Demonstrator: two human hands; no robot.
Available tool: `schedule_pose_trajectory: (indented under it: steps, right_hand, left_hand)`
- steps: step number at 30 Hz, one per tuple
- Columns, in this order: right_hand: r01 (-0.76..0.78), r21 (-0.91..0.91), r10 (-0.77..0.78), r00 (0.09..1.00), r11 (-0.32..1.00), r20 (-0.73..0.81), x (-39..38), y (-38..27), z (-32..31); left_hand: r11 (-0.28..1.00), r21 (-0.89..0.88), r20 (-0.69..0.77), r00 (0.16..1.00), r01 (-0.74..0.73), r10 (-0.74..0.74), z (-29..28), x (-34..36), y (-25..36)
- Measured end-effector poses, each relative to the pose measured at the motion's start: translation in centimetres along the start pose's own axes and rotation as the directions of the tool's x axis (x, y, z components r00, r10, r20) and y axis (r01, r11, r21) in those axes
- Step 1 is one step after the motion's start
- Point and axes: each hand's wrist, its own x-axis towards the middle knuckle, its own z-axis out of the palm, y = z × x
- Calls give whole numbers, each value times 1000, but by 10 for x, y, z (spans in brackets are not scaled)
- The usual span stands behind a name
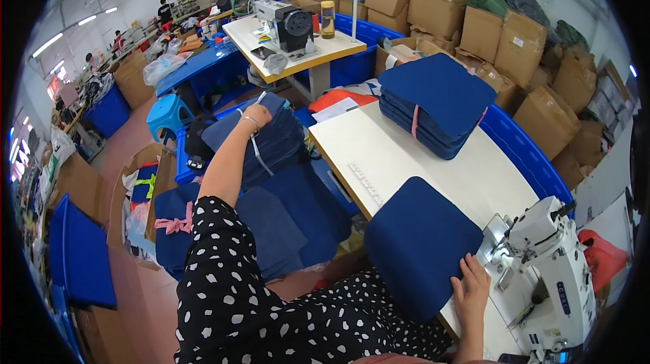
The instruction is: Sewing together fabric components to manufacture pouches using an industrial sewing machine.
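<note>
My left hand (pixel 258 113) is closed on a pale tie strap (pixel 255 148) around a thick bundle of navy fabric pieces (pixel 277 147) at center left. My right hand (pixel 468 283) rests with fingers apart on the right edge of a navy rounded-square piece (pixel 420 235) lying over the front of the white table (pixel 359 147). Beside that hand is a white sewing machine (pixel 552 269). More navy pieces (pixel 305 222) lie below the bundle, and a pink tie (pixel 173 224) circles another bundle. A further navy stack (pixel 437 96) sits at the back of the table.
Another machine table (pixel 305 52), a blue stool (pixel 168 119) and blue bins (pixel 74 249) surround me. A large carton (pixel 132 228) stands at left. Cardboard boxes (pixel 487 32) are piled behind. Several people (pixel 164 15) are in the far left background.
</note>
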Motion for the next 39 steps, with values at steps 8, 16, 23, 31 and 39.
schedule_pose_trajectory:
  steps: [8,16,23,31,39]
  right_hand:
    - [-7,-10,7,1000,1000,5,2,-2,-1]
    - [3,20,-4,999,1000,44,2,-12,-7]
    - [-38,-125,40,999,991,15,2,-6,-3]
    - [-65,-144,67,998,988,8,1,-7,-2]
    - [-68,-121,71,997,990,17,-2,-6,4]
  left_hand:
    - [765,-598,102,969,240,-224,20,-2,-31]
    - [786,-618,-444,828,-7,-341,11,7,-48]
    - [654,-327,-682,649,-682,336,-43,-109,163]
    - [69,-592,105,8,-803,994,15,-311,300]
    - [-22,-406,-244,85,-914,966,74,-265,429]
